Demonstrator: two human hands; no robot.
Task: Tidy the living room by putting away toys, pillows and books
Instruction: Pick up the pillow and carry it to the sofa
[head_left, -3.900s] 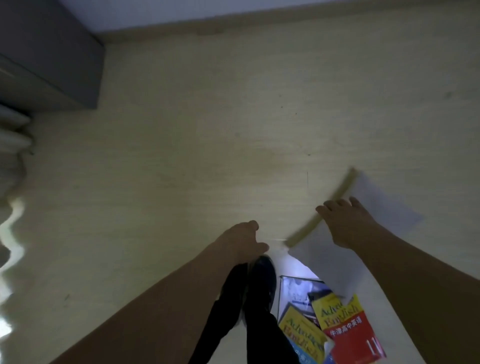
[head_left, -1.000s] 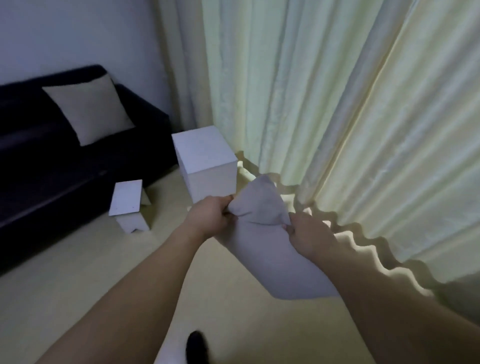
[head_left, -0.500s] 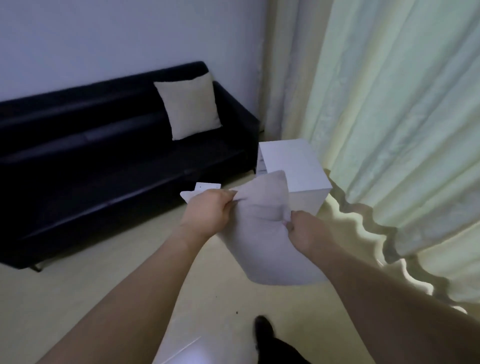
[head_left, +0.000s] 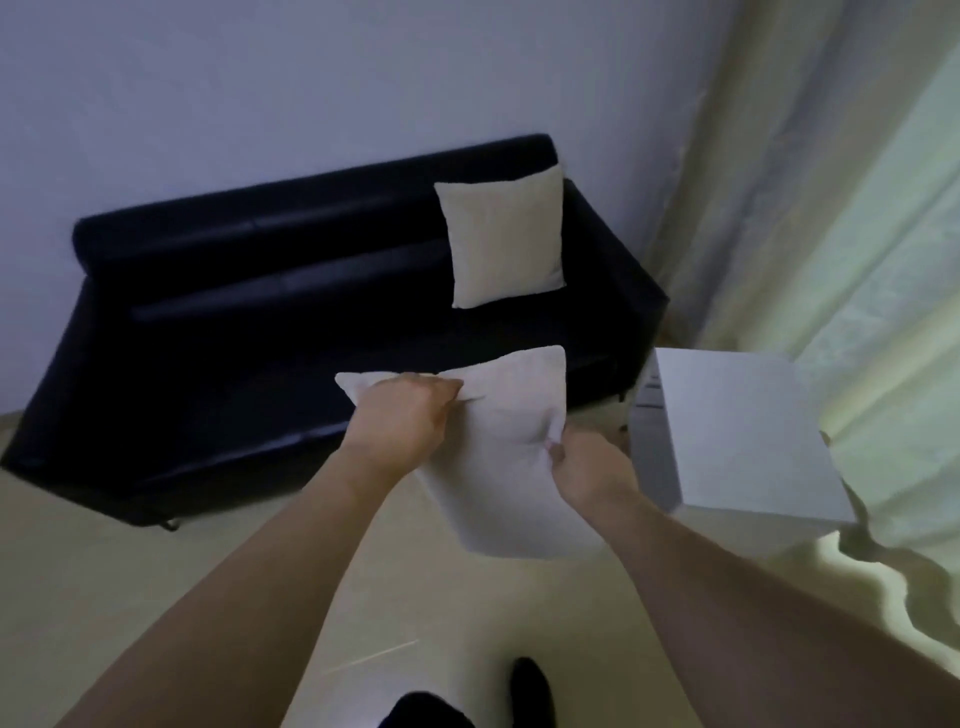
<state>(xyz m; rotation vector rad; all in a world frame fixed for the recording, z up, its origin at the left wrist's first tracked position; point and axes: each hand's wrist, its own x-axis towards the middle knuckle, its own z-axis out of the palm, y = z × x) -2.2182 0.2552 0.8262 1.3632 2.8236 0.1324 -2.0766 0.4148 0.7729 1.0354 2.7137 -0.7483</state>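
A pale pillow (head_left: 501, 457) hangs in the air at the centre of the view, held up between both hands above the light floor (head_left: 156, 587), in front of the black sofa (head_left: 270, 332). The left hand (head_left: 402, 421) grips the pillow's upper edge at about 10 o'clock of the cushion; its fingers (head_left: 441, 387) are curled tightly over the top seam, with a short corner of the fabric sticking out past the knuckles toward 9 o'clock. The right hand (head_left: 589, 467) holds the pillow's right side at about 3 o'clock; its thumb and fingers are pinched into the cloth, which puckers at that spot, though the fingertips themselves lie hidden behind the fabric. Most of the pillow sags below and between the two hands, its lower corner pointing to 5 o'clock, its upper right corner standing free toward 1 o'clock.

A second cream pillow (head_left: 504, 244) leans upright against the sofa's backrest at 12 o'clock from the held one, well apart from it. A white cube-shaped side table (head_left: 737, 441) stands at 3 o'clock, just beside the sofa's right end and near the right hand. Pale curtains (head_left: 841, 234) fill the side from 1 to 4 o'clock. A dark shoe (head_left: 530, 686) shows at 6 o'clock on the floor
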